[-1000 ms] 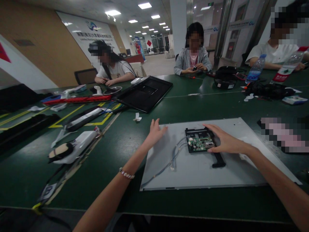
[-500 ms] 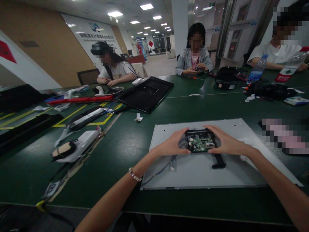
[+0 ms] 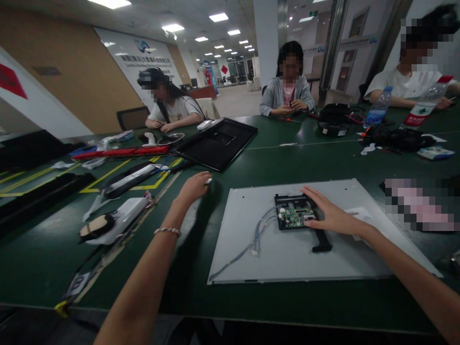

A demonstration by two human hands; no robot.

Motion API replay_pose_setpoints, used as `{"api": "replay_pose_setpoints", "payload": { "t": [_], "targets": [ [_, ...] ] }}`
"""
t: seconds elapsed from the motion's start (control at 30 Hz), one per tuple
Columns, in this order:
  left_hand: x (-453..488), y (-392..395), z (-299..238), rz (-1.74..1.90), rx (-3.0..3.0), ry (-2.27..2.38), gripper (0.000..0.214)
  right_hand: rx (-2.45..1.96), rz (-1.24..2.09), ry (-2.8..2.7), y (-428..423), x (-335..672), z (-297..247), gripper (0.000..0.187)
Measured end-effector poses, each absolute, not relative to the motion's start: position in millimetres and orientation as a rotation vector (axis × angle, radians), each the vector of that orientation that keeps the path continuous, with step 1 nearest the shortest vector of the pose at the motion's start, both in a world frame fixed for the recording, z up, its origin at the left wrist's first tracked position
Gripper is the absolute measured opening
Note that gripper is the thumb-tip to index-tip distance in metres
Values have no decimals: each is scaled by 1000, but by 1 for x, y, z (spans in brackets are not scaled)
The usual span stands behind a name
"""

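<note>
My left hand (image 3: 196, 188) is out over the green table, left of the panel. Its fingers are pinched on a small white scrap (image 3: 208, 181), mostly hidden by them. My right hand (image 3: 328, 211) grips the right side of a green circuit board (image 3: 296, 216) in a black plastic frame (image 3: 282, 201), thumb low and fingers at the upper corner. Board and frame lie on a flat grey metal panel (image 3: 273, 266). From the board's left side, a grey cable (image 3: 256, 235) runs across the panel. A black arm-shaped part (image 3: 322, 247) sticks out below the frame.
A black monitor housing (image 3: 219, 143) lies beyond my left hand. To the left are a white device (image 3: 125, 215) and a red strip (image 3: 122, 152). Bottles (image 3: 379, 108) and a black pouch (image 3: 334, 120) stand far right. Several people sit around the table (image 3: 269, 165).
My left hand has left the circuit board's left side and moved left and away from me to the white scrap, now pinched. My right hand stays at the board.
</note>
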State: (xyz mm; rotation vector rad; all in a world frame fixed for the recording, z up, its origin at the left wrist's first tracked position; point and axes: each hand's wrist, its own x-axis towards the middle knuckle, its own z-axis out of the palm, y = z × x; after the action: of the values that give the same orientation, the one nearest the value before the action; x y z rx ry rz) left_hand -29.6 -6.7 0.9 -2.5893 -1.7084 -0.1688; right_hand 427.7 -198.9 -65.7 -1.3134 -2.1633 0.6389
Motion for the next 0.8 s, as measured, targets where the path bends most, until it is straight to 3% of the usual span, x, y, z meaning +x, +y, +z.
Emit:
{"api": "replay_pose_setpoints", "payload": {
  "t": [0.23,0.8],
  "targets": [
    [-21,-2,-4,-13,-2382,-1875,35,-1310,583,-2119,-204,425,-63,94],
    [16,-64,-10,8,-2386,-1619,35,-1327,571,-2110,-210,425,-65,87]
  ]
}}
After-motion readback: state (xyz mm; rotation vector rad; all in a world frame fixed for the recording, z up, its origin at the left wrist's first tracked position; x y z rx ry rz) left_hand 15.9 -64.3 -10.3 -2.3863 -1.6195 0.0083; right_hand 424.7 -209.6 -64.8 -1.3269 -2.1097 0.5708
